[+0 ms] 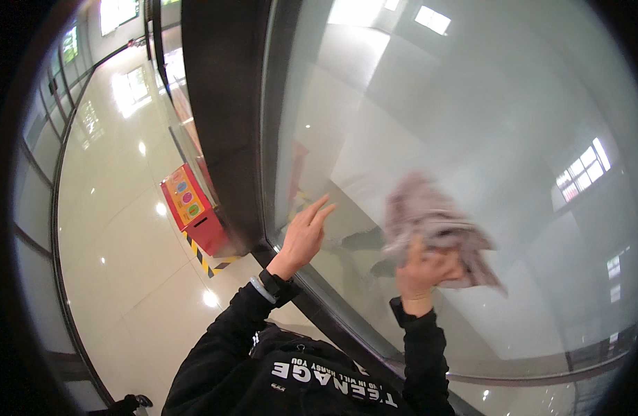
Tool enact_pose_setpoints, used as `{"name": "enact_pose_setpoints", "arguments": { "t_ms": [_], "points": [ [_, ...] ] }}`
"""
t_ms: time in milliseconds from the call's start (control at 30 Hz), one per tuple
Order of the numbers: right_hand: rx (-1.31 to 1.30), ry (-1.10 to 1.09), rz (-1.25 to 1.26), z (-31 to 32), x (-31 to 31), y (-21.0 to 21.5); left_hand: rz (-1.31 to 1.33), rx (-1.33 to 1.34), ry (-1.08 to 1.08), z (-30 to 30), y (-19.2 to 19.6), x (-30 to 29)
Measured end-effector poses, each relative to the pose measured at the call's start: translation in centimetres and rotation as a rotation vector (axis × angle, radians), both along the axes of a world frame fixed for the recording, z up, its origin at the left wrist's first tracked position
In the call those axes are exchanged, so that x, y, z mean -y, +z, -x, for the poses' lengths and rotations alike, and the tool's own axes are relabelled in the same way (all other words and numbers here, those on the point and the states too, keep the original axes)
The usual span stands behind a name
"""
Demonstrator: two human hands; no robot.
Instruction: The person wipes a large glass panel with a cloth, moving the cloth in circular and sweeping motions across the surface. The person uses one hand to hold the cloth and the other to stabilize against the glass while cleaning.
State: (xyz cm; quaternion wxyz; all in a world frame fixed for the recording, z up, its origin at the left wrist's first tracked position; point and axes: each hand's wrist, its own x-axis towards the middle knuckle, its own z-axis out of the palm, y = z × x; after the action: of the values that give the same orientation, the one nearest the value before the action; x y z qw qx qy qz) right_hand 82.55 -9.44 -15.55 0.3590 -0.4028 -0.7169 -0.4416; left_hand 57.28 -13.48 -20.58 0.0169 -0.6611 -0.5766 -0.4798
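My right hand [426, 269] presses a crumpled greyish-pink cloth [430, 208] against a large glass pane [513, 125]. Both the cloth and the fingers are smeared by motion. The cloth spreads out beyond my fingertips and hangs past the hand on its right. Near the pane's lower left corner, my left hand [305, 236] has its fingers stretched out and holds nothing. It is close to the glass, but whether the fingertips touch it I cannot tell. Window reflections and a dim mirrored scene show on the pane.
A wide dark frame [222, 104] borders the glass on the left. Beyond it a red and yellow box [194, 208] with a slot stands on a floor marked with yellow-black striped tape [201, 260]. Glossy pale tiles [117, 277] cover the floor, with glazed panels along the far left.
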Motion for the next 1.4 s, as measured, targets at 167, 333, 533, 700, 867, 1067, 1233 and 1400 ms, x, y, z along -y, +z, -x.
{"name": "enact_pose_setpoints", "arguments": {
  "t_ms": [167, 333, 533, 700, 867, 1067, 1233, 1400],
  "points": [
    [0.493, 0.308, 0.576, 4.0, -0.4, -9.3, -0.070, 0.003, 0.158, 7.3, -1.1, 1.5],
    [0.232, 0.160, 0.675, 10.1, -0.8, -2.9, -0.039, 0.078, 0.284, 13.3, -1.2, 3.8],
    [-0.015, 0.243, 0.132, 21.0, -6.3, 1.4, -0.060, 0.095, 0.296, 17.8, -0.8, 3.8],
    [0.478, 0.366, 0.622, 26.2, -7.2, -5.6, -0.055, 0.067, 0.282, 21.3, -0.6, 4.7],
    [0.210, 0.456, 1.038, 31.2, -8.9, -3.8, -0.049, -0.015, 0.289, 25.3, -0.4, 6.0],
    [0.181, 0.339, 0.369, 35.7, -13.6, -2.3, 0.025, 0.035, 0.297, 27.9, -1.4, 5.7],
    [0.661, 0.304, 0.611, 36.5, -12.9, -14.7, 0.053, -0.055, 0.189, 28.4, -2.4, 5.6],
    [0.962, 0.279, 0.924, 35.6, -11.3, -16.4, 0.063, -0.106, 0.159, 29.3, -2.7, 6.1]
  ]
}}
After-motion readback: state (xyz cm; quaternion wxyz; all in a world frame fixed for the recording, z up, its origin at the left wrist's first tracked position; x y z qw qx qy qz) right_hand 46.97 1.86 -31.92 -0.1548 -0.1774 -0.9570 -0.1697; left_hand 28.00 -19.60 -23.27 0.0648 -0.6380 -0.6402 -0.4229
